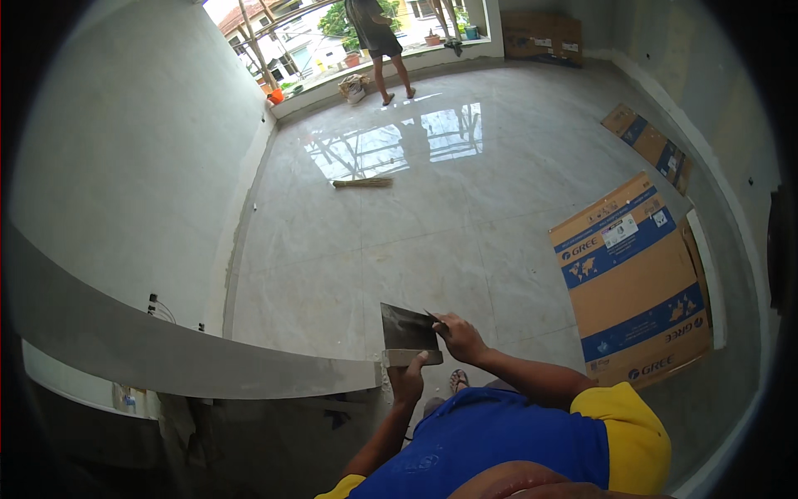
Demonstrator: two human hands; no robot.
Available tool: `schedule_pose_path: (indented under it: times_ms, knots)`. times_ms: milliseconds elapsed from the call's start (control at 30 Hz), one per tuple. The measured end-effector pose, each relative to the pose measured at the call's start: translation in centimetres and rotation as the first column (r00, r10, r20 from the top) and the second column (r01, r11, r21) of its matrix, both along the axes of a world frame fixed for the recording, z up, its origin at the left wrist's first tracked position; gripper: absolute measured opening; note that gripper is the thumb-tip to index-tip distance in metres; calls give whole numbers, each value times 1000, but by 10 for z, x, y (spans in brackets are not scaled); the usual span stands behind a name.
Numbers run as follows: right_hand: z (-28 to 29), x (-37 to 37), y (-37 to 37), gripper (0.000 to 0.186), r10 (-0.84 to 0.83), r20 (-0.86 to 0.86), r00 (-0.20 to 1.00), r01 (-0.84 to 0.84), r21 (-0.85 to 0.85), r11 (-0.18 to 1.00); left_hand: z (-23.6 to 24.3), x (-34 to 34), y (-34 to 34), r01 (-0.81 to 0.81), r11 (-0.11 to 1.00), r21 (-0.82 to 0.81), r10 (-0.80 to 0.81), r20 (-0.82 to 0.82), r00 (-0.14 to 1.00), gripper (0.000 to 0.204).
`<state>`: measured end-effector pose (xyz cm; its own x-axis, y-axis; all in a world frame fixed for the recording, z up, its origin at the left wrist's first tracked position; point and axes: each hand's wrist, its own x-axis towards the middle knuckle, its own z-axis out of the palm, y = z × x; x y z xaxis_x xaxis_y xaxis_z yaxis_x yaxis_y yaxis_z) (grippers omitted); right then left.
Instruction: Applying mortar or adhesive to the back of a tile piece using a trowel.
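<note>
My left hand (407,381) is closed around the pale bar-shaped handle of a wide putty knife (407,326), thumb on the near side. Its broad dark blade points up and away from me and carries greyish smears. Close by on the right, my right hand (462,338) grips a second scraper (438,321), narrow and seen nearly edge-on. That thin blade meets or nearly meets the right edge of the wide blade; contact cannot be made out. Most of the second scraper's handle is hidden in my fingers.
A grey ledge (274,366) curves in from the left and ends beside my left hand. Flattened cardboard (632,283) lies on the right of the shiny tiled floor (424,249). A broom head of bristles (362,182) lies farther off. Another person (378,37) stands by the window opening.
</note>
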<state>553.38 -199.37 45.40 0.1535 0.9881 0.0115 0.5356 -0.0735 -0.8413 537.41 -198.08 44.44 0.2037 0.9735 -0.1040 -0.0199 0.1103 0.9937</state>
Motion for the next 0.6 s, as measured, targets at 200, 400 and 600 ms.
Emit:
schedule_pose_path:
  times_ms: [200,400,600]
  knots:
    - [4,18,32,41,84,31,996,-89,221,971,4,35,47,-53,998,-38,58,164,985,31]
    - [-16,68,77,41,122,-48,991,-109,221,969,4,76,74,1,1000,18,0,-25,1000,36]
    - [-49,175,162,57,-86,-112,990,77,-83,994,18,137,127,-267,956,-121,286,184,940,53]
